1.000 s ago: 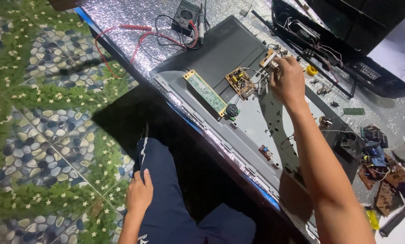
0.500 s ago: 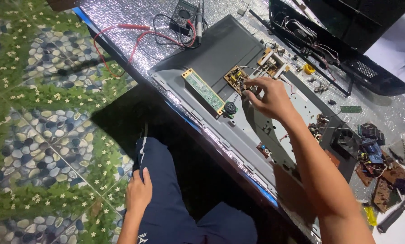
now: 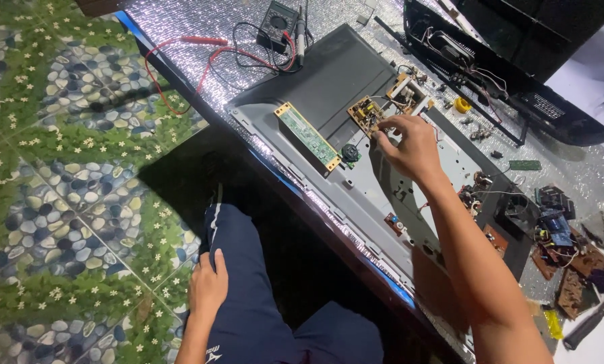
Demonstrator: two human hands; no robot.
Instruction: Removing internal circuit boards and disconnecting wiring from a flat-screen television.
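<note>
Yellow circuit board (image 3: 365,113) at right hand (image 3: 410,143)

An electronics repair workshop, likely a small informal one: an opened flat-screen television (image 3: 383,155) lies back-up on a foil-covered desk (image 3: 201,17), with bare circuit boards (image 3: 307,136), a multimeter (image 3: 278,20) with red and black leads, loose screws and salvaged parts (image 3: 565,236), above a pebble-patterned floor (image 3: 52,168).

The right hand (image 3: 410,145) is now lower on the grey panel (image 3: 383,189), with its fingers (image 3: 381,135) beside the small yellow board (image 3: 364,113).
</note>
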